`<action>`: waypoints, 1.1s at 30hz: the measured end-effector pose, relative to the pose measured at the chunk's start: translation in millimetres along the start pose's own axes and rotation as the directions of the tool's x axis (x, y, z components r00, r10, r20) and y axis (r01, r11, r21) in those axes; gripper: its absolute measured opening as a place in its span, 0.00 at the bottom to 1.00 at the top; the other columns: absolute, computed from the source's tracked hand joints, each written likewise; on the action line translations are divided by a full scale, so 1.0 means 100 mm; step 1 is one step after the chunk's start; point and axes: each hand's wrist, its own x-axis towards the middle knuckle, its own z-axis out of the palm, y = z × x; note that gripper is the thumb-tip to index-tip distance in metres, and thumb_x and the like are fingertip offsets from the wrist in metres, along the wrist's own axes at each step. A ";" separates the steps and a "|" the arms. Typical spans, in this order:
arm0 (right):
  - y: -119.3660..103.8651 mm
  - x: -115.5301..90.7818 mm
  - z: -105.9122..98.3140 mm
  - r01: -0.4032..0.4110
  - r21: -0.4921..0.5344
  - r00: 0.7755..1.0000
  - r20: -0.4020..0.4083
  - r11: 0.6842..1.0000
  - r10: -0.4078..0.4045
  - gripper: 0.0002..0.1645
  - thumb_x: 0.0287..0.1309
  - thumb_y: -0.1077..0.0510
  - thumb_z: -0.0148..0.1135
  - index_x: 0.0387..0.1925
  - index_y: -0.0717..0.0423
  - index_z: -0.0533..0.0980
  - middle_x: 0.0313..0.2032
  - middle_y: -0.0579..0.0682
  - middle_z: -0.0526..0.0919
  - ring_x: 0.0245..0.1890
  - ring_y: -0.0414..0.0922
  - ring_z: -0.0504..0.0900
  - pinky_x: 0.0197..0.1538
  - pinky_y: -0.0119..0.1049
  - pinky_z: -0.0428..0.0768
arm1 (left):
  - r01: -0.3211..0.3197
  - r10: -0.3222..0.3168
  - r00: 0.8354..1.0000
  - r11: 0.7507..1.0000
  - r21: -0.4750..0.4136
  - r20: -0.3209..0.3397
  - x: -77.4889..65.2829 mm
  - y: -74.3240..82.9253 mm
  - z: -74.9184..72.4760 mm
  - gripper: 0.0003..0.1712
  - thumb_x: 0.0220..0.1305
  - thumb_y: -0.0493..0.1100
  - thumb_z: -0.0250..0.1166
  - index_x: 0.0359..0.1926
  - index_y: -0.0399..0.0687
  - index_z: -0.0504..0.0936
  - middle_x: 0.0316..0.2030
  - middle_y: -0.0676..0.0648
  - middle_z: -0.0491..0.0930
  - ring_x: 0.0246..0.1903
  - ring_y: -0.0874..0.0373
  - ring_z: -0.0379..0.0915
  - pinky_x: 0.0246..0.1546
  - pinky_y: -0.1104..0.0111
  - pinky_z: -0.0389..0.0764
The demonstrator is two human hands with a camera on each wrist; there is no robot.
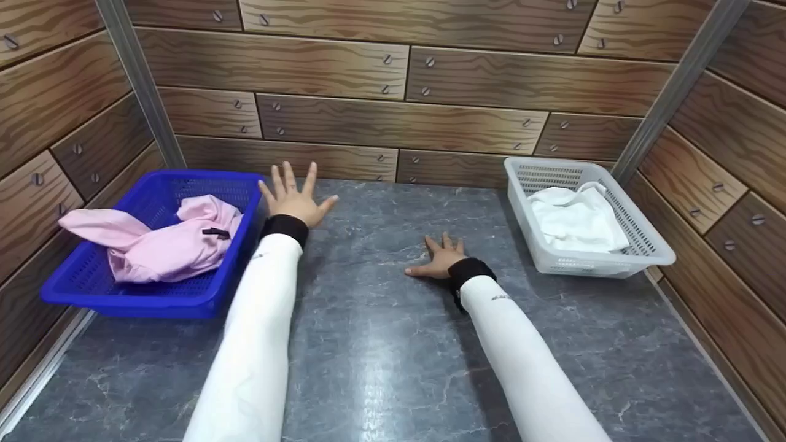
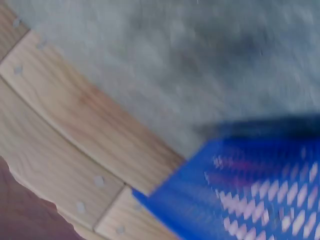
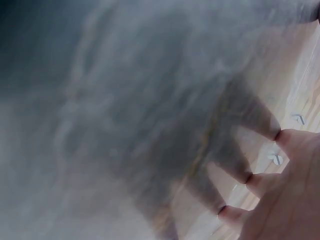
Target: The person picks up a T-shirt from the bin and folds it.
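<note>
My left hand (image 1: 296,201) is spread with straight fingers beside the right rim of a blue basket (image 1: 132,301), holding nothing. Inside that basket lies a crumpled pink cloth garment (image 1: 172,248) with a small black tag or strip on it; one end hangs over the left rim. My right hand (image 1: 440,259), fingers spread, has its fingertips on the grey tabletop, as the right wrist view also shows. To its right stands a white basket (image 1: 589,264) with a folded white cloth (image 1: 577,218) in it. The left wrist view is blurred and catches only part of the left hand (image 2: 30,215).
The grey marbled tabletop (image 1: 374,319) stretches between the two baskets. Wood-patterned panels (image 1: 344,120) wall it in at the back and both sides, with grey metal strips (image 1: 681,83) at the corners. The blue basket stands near the left wall, the white one near the right.
</note>
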 end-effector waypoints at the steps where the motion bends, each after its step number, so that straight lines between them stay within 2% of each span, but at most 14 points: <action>1: 0.00 0.00 0.00 0.000 0.001 1.000 -0.002 1.000 0.000 0.65 0.52 0.21 0.58 0.80 0.45 0.43 0.78 0.65 0.32 0.75 0.71 0.29 0.73 0.68 0.44 | 0.008 -0.008 1.000 1.000 0.004 -0.006 0.02 -0.05 -0.06 0.53 0.64 0.79 0.43 0.78 0.70 0.28 0.76 0.33 0.19 0.74 0.34 0.09 0.67 0.33 0.19; 6: -0.01 -0.02 0.01 -0.009 0.012 1.000 -0.008 1.000 0.009 0.64 0.53 0.22 0.58 0.80 0.44 0.43 0.78 0.65 0.32 0.75 0.72 0.28 0.72 0.70 0.45 | 0.050 -0.049 0.998 0.999 0.004 -0.046 0.01 -0.38 -0.36 0.54 0.63 0.81 0.39 0.78 0.69 0.26 0.75 0.31 0.17 0.72 0.33 0.06 0.65 0.32 0.17; 11: -0.02 -0.03 0.01 -0.007 0.008 1.000 -0.008 1.000 0.007 0.64 0.54 0.23 0.58 0.80 0.44 0.43 0.78 0.65 0.33 0.75 0.72 0.29 0.72 0.70 0.46 | 0.114 -0.116 0.991 0.993 -0.034 -0.063 -0.12 -0.74 -0.64 0.55 0.61 0.84 0.34 0.78 0.66 0.25 0.73 0.29 0.14 0.71 0.31 0.04 0.63 0.32 0.13; 14: -0.02 -0.04 0.01 -0.011 0.009 1.000 -0.010 1.000 0.011 0.64 0.54 0.23 0.58 0.80 0.44 0.43 0.78 0.65 0.33 0.75 0.72 0.29 0.72 0.70 0.46 | 0.157 -0.159 0.986 0.986 -0.058 -0.043 -0.20 -0.96 -0.73 0.58 0.59 0.85 0.33 0.77 0.64 0.24 0.71 0.27 0.12 0.69 0.29 0.02 0.62 0.31 0.13; 17: -0.02 -0.05 0.00 -0.010 0.003 1.000 -0.015 1.000 0.011 0.63 0.54 0.23 0.58 0.80 0.44 0.43 0.78 0.65 0.33 0.75 0.71 0.29 0.73 0.69 0.45 | 0.210 -0.210 0.978 0.975 -0.078 -0.001 -0.26 -1.22 -0.70 0.62 0.54 0.88 0.31 0.77 0.61 0.22 0.69 0.24 0.11 0.67 0.26 0.01 0.59 0.28 0.13; 19: -0.02 -0.05 0.00 -0.008 0.002 1.000 -0.017 1.000 0.008 0.63 0.54 0.23 0.58 0.80 0.44 0.43 0.78 0.64 0.33 0.75 0.71 0.29 0.72 0.69 0.45 | 0.257 -0.254 0.966 0.962 -0.096 0.036 -0.28 -1.42 -0.62 0.66 0.50 0.91 0.30 0.77 0.60 0.21 0.68 0.23 0.10 0.66 0.24 0.00 0.57 0.26 0.14; 23: -0.03 -0.05 0.01 -0.010 0.003 1.000 -0.008 1.000 0.010 0.63 0.54 0.23 0.58 0.80 0.44 0.42 0.78 0.64 0.33 0.75 0.71 0.29 0.72 0.70 0.46 | 0.361 -0.344 0.930 0.921 -0.146 0.129 -0.36 -1.72 -0.48 0.74 0.41 0.95 0.36 0.76 0.58 0.19 0.66 0.21 0.08 0.63 0.23 -0.02 0.54 0.21 0.18; 25: -0.03 -0.05 0.02 -0.015 0.005 1.000 -0.002 1.000 0.015 0.63 0.55 0.22 0.57 0.80 0.44 0.42 0.78 0.64 0.33 0.75 0.71 0.29 0.72 0.70 0.46 | 0.394 -0.369 0.913 0.908 -0.142 0.173 -0.45 -1.77 -0.43 0.78 0.38 0.95 0.39 0.75 0.57 0.18 0.66 0.20 0.08 0.63 0.20 0.00 0.53 0.19 0.23; 27: -0.03 -0.04 0.02 -0.017 0.003 1.000 0.000 1.000 0.017 0.63 0.54 0.22 0.57 0.80 0.44 0.42 0.78 0.64 0.33 0.75 0.71 0.29 0.72 0.69 0.46 | 0.414 -0.381 0.899 0.900 -0.134 0.216 -0.62 -1.71 -0.47 0.79 0.39 0.94 0.45 0.76 0.56 0.19 0.67 0.19 0.11 0.65 0.18 0.04 0.53 0.17 0.29; 30: -0.03 -0.04 0.02 -0.011 0.006 1.000 0.000 1.000 0.011 0.63 0.54 0.22 0.58 0.80 0.44 0.42 0.78 0.64 0.33 0.75 0.71 0.28 0.72 0.69 0.46 | 0.404 -0.364 0.890 0.909 -0.104 0.274 -0.84 -1.58 -0.54 0.73 0.52 0.84 0.53 0.77 0.49 0.23 0.68 0.15 0.18 0.68 0.15 0.15 0.58 0.20 0.39; 32: -0.02 -0.04 0.01 -0.007 0.005 1.000 0.002 1.000 0.007 0.64 0.54 0.22 0.58 0.80 0.43 0.42 0.78 0.65 0.33 0.75 0.72 0.28 0.72 0.70 0.46 | 0.407 -0.356 0.877 0.908 -0.103 0.324 -0.89 -1.60 -0.53 0.69 0.57 0.76 0.56 0.77 0.45 0.24 0.68 0.14 0.20 0.69 0.16 0.19 0.63 0.24 0.42; 33: -0.02 -0.03 0.02 -0.006 0.004 1.000 0.004 1.000 0.006 0.64 0.54 0.22 0.58 0.80 0.43 0.41 0.78 0.65 0.32 0.75 0.72 0.28 0.72 0.70 0.46 | 0.424 -0.364 0.866 0.898 -0.119 0.344 -0.84 -1.70 -0.43 0.69 0.58 0.74 0.58 0.76 0.45 0.23 0.68 0.15 0.20 0.70 0.17 0.22 0.65 0.27 0.44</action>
